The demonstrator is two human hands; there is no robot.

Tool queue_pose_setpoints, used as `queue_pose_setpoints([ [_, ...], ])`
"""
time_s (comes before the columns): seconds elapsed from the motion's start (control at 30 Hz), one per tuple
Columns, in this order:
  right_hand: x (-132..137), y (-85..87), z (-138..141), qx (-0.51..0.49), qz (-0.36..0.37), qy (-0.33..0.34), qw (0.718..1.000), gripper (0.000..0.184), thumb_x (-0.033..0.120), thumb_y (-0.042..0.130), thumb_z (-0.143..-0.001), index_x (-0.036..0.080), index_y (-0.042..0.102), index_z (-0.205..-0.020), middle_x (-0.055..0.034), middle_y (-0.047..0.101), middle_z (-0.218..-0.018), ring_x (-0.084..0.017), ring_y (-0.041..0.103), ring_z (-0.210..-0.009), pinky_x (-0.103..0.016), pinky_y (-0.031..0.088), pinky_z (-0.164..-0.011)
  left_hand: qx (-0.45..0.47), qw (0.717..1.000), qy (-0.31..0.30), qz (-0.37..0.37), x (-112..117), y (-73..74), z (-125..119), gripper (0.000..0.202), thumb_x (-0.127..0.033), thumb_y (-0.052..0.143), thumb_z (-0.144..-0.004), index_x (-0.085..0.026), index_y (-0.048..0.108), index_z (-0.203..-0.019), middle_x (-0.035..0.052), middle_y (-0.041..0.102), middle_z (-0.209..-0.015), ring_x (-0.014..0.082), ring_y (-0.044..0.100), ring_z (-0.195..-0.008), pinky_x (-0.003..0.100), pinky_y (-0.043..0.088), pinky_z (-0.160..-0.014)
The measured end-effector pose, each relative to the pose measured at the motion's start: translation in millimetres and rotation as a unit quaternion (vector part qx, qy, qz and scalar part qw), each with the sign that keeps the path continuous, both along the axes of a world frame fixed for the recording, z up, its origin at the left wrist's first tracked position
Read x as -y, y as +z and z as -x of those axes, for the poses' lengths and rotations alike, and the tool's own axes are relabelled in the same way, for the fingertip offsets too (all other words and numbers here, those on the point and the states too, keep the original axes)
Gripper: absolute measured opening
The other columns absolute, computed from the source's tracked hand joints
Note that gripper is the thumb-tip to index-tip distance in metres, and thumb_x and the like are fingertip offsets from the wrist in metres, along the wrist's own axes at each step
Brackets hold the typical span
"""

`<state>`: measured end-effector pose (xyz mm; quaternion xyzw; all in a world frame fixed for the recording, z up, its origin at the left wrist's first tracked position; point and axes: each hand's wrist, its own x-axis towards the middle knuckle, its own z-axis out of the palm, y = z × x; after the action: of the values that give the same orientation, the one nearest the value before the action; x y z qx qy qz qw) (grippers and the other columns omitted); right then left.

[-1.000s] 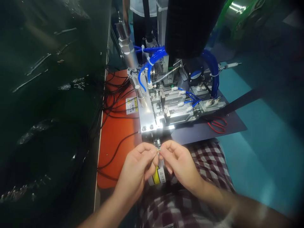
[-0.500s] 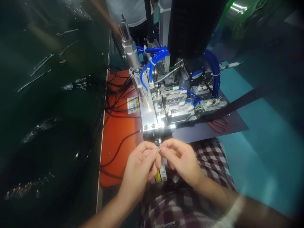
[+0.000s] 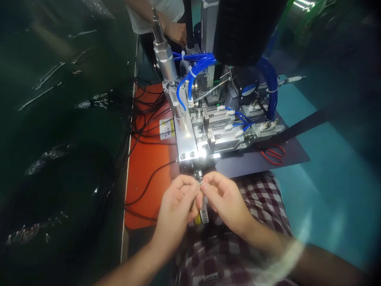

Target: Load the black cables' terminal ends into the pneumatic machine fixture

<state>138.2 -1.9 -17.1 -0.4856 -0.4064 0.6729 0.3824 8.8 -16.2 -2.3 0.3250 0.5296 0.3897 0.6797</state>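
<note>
Both hands work at the near end of the machine (image 3: pixel 187 145), just short of its small metal fitting (image 3: pixel 198 174). The left hand (image 3: pixel 178 200) pinches the thin wires (image 3: pixel 200 184) between thumb and forefinger. The right hand (image 3: pixel 228 198) meets it from the other side, thumb and forefinger closed at the same wires (their exact number cannot be read at this size). The wires sit between the two sets of fingertips, above the yellow-and-white label (image 3: pixel 202 216) and beyond the near right corner of the orange worktop (image 3: pixel 149 167).

Change noted: a second ago several coloured strands showed in the gap between the fingertips; now a greenish strand is the clearest, and less of the rest is exposed. Both hands remain in nearly the same position, which suggests fine handling of individual strands rather than transport. In the background, a co-worker's hand (image 3: pixel 178 33) has come in close to the black post (image 3: pixel 189 24).

The red-handled tool (image 3: pixel 273 154) lies untouched near the right edge of the grey plate (image 3: pixel 247 161).
</note>
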Motion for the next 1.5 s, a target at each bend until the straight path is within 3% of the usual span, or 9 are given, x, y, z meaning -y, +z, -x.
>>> queue_pose_setpoints([
  [0.27,-8,-1.6,-9,0.067,-0.029,0.016,0.997,0.016,0.032,0.063,-0.081,0.017,0.059,-0.076,0.006,0.046,-0.051,-0.007,0.036,-0.042,-0.02,0.028,-0.039,-0.035,0.999,0.007,-0.005,-3,3.6,-1,0.017,-0.032,0.053,-0.091,-0.019,0.047,-0.081,-0.0064,0.052,-0.055,0.0018,0.029,-0.038,0.016,0.023,-0.039],
  [0.67,-8,4.5,-3,-0.015,0.059,0.03,0.998,0.02,0.033,0.057,-0.082,0.019,0.051,-0.07,0.0072,0.049,-0.045,-0.006,0.033,-0.036,-0.019,0.028,-0.038,-0.055,0.998,0.01,-0.029,1,1.0,-4,0.018,-0.035,0.052,-0.092,-0.02,0.047,-0.084,-0.0062,0.052,-0.056,0.0029,0.031,-0.04,0.016,0.024,-0.04],
  [0.77,-4,-0.1,-6,0.044,-0.016,0.031,0.998,0.017,0.032,0.052,-0.087,0.019,0.052,-0.076,0.0039,0.054,-0.054,-0.008,0.04,-0.042,-0.022,0.033,-0.042,-0.036,0.999,0.01,-0.03,3,0.3,-3,0.018,-0.036,0.05,-0.093,-0.02,0.046,-0.085,-0.0063,0.052,-0.057,0.0031,0.03,-0.04,0.017,0.023,-0.04],
  [0.87,-4,-2.1,-13,0.144,-0.194,0.043,0.969,0.011,0.028,0.054,-0.087,0.019,0.055,-0.08,-0.0013,0.059,-0.069,-0.012,0.05,-0.058,-0.025,0.04,-0.053,-0.022,0.999,0.011,-0.03,3,0.0,-2,0.018,-0.037,0.052,-0.091,-0.02,0.049,-0.085,-0.0054,0.053,-0.06,0.0029,0.031,-0.041,0.018,0.023,-0.042],
  [0.93,-7,-1.2,-16,0.158,-0.226,0.048,0.96,0.01,0.027,0.055,-0.087,0.02,0.055,-0.079,-0.0004,0.056,-0.069,-0.012,0.049,-0.059,-0.025,0.039,-0.053,-0.022,0.999,0.014,-0.03,2,-0.7,0,0.017,-0.036,0.055,-0.09,-0.021,0.052,-0.086,-0.0072,0.046,-0.053,0.0034,0.029,-0.04,0.019,0.023,-0.043],
  [1.1,-16,3.9,-14,-0.022,0.025,0.092,0.995,0.022,0.033,0.052,-0.088,0.02,0.049,-0.072,0.0095,0.038,-0.044,-0.007,0.031,-0.039,-0.02,0.026,-0.04,-0.03,0.999,0.029,-0.035,-1,-4.1,2,0.013,-0.033,0.062,-0.086,-0.021,0.058,-0.088,-0.0088,0.031,-0.048,0.0059,0.029,-0.045,0.02,0.022,-0.045],
  [1.2,-15,5.4,-14,-0.037,0.05,0.09,0.994,0.023,0.034,0.054,-0.087,0.019,0.049,-0.071,0.0098,0.038,-0.044,-0.006,0.03,-0.039,-0.02,0.024,-0.04,-0.025,0.999,0.015,-0.027,-4,-2.8,4,0.013,-0.033,0.063,-0.085,-0.02,0.059,-0.087,-0.0082,0.032,-0.05,0.0058,0.03,-0.046,0.019,0.021,-0.045],
  [1.33,-7,6.1,-18,0.053,-0.04,0.065,0.996,0.019,0.033,0.051,-0.091,0.02,0.05,-0.078,0.008,0.042,-0.052,-0.008,0.037,-0.046,-0.021,0.03,-0.044,-0.028,1.0,0.007,0.005,-7,1.9,5,0.016,-0.032,0.069,-0.08,-0.019,0.061,-0.085,-0.0073,0.04,-0.055,0.0038,0.029,-0.047,0.018,0.022,-0.045],
  [1.5,2,8.5,-21,0.149,-0.162,0.068,0.973,0.013,0.027,0.048,-0.093,0.02,0.05,-0.081,0.0034,0.048,-0.066,-0.01,0.044,-0.058,-0.022,0.036,-0.052,-0.039,0.999,0.011,0.024,-2,4.2,4,0.019,-0.034,0.066,-0.082,-0.017,0.059,-0.076,-0.0072,0.034,-0.049,0.0052,0.028,-0.049,0.019,0.022,-0.047],
])
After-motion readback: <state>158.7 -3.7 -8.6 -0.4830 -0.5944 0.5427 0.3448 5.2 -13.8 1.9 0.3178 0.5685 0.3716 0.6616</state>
